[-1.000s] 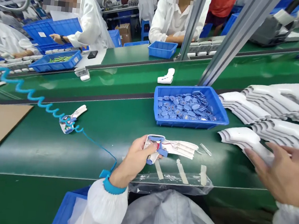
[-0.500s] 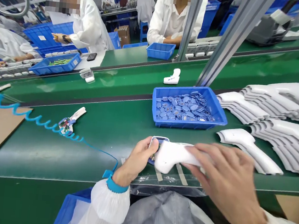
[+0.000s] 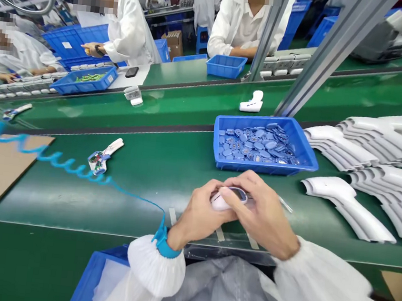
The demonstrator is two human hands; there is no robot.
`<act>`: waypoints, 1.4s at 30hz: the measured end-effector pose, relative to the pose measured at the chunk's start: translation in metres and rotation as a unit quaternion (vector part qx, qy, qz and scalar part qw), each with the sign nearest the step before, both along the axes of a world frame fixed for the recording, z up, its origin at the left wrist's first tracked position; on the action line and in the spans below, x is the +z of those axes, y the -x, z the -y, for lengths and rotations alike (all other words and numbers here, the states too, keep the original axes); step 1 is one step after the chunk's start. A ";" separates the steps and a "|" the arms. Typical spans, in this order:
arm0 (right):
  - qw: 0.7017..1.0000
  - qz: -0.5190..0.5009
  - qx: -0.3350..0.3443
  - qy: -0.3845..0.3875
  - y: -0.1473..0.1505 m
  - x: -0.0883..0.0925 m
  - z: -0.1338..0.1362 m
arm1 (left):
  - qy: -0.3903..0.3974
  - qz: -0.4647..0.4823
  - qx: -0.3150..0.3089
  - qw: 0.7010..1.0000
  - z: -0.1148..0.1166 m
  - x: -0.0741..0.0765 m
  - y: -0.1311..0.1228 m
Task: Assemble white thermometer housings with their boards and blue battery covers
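Both hands are wrapped round a white, gun-shaped infrared thermometer (image 3: 220, 202) just above the near side of the bench. My left hand (image 3: 199, 212) grips its left end, and a blue strap sits on that wrist. My right hand (image 3: 264, 214) closes over its other side, thumb lying across the top near the small dark display window. Most of the handle is hidden by my fingers. Beyond the hands stands a blue tray (image 3: 264, 168) filled with small blue oval parts (image 3: 259, 143). Right of them lie white curved housing shells (image 3: 349, 204).
More nested shells (image 3: 390, 194) are stacked at the right. An opened thermometer (image 3: 104, 157) with bare wiring lies left, near a coiled blue cord (image 3: 59, 164) and a cardboard sheet (image 3: 5, 168). A metal post (image 3: 325, 63) rises beyond the tray. Co-workers in white sit across the belt.
My right hand has brought the white shell onto the blue-rimmed half in my left hand; the two now sit together. Both hands have closed round them, and the view has shifted slightly.
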State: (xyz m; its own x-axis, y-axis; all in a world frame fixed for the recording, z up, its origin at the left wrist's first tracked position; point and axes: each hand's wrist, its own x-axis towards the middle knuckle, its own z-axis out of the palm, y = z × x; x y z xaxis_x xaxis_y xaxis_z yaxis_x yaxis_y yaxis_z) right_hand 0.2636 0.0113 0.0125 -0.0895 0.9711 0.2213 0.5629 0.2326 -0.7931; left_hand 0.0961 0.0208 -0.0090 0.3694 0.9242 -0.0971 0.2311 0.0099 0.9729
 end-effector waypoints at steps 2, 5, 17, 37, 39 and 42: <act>0.998 0.039 -0.021 -0.038 0.020 0.001 -0.007 | -0.020 -0.026 -0.005 0.999 0.001 -0.005 -0.001; 0.985 0.145 -0.033 -0.091 0.043 -0.005 -0.014 | -0.086 -0.117 -0.039 0.989 0.005 -0.010 -0.002; 0.981 0.078 -0.138 -0.115 0.043 -0.005 -0.024 | -0.108 -0.204 -0.009 0.973 0.008 0.000 0.005; 0.935 0.329 0.132 -0.023 -0.045 -0.018 -0.182 | -0.295 -0.495 -0.062 0.815 -0.004 0.017 0.048; 0.927 0.345 0.144 -0.025 -0.040 -0.022 -0.184 | -0.260 -0.473 -0.027 0.841 -0.007 0.019 0.045; 0.924 0.350 0.151 -0.027 -0.045 -0.022 -0.180 | -0.154 -0.347 0.077 0.922 -0.009 0.022 0.051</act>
